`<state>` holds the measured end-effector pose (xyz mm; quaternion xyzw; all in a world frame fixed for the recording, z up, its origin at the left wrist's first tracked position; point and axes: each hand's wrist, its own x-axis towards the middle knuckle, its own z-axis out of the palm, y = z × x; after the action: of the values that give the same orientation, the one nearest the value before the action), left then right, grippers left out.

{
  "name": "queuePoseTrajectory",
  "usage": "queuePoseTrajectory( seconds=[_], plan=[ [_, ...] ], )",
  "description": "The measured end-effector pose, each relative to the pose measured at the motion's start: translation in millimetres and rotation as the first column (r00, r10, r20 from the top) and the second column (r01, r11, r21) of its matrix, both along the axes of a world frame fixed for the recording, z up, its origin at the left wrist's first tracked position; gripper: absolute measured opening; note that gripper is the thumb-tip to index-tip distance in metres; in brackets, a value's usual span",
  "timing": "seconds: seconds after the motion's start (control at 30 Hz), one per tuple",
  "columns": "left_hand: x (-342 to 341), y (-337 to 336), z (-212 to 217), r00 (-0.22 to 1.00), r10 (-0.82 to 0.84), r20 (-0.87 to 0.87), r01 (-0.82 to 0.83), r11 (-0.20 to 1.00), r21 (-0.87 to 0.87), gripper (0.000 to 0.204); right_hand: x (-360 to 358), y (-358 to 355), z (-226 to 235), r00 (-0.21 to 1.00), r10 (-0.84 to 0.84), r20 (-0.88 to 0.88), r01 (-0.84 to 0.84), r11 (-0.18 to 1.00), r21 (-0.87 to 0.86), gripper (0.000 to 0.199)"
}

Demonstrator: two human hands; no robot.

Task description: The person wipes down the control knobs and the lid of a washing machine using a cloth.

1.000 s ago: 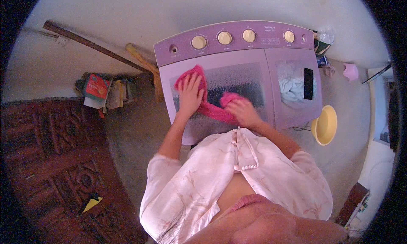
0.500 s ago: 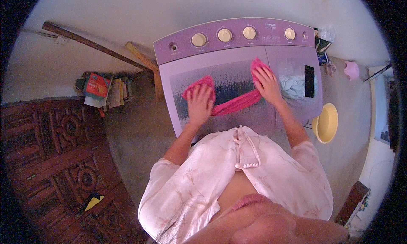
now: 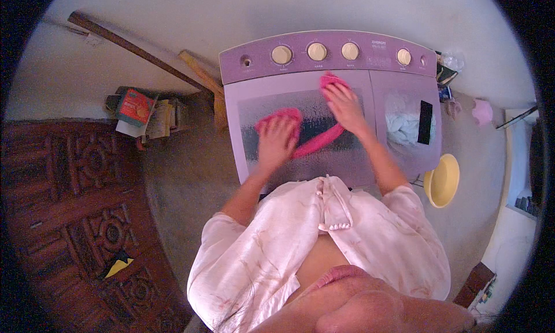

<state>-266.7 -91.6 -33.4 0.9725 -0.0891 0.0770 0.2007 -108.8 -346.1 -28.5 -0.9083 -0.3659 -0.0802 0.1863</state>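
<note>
A bright pink cloth (image 3: pixel 319 142) lies on the wet, see-through lid of a purple twin-tub washing machine (image 3: pixel 361 165). One bunched end is gripped beneath the fingers of my left hand (image 3: pixel 277 141), at the lid's left part. My right hand (image 3: pixel 346 106) has its fingers closed over the other end, higher up near the control panel (image 3: pixel 376 51). Between the hands, the cloth's middle sags in a twisted strip. Both hands are slightly blurred, and the palms hide part of the cloth.
Pale fabric (image 3: pixel 403 126) shows through the smaller right lid. Cream knobs (image 3: pixel 317 52) line the panel. A yellow basin (image 3: pixel 442 181) stands right of the machine, with a pink container (image 3: pixel 483 111) farther back. Books and papers (image 3: pixel 156 122) are stacked left, near a carved wooden door (image 3: pixel 58 217).
My right hand has slid left and a little up across the lid with its end of the cloth. My left hand has shifted only slightly. The whole view has moved a little.
</note>
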Motion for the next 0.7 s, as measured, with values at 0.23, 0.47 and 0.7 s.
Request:
queuePoseTrajectory(
  seconds=[0.23,0.47,0.7],
  plan=[
    [95,31,-6,0.995,-0.041,0.091,0.037,0.998,0.045,0.051,-122,4,-9,0.959,0.247,-0.136,-0.264,0.956,-0.127,0.051],
    [113,-46,-12,0.885,-0.463,0.045,0.466,0.882,-0.072,0.048,-124,39,-16,0.909,0.352,-0.224,-0.367,0.93,-0.026,0.048],
    [9,13,-12,0.982,0.174,0.07,-0.174,0.985,-0.001,0.06,-40,-79,3,0.982,-0.188,0.013,0.188,0.981,-0.042,0.048]
  ],
)
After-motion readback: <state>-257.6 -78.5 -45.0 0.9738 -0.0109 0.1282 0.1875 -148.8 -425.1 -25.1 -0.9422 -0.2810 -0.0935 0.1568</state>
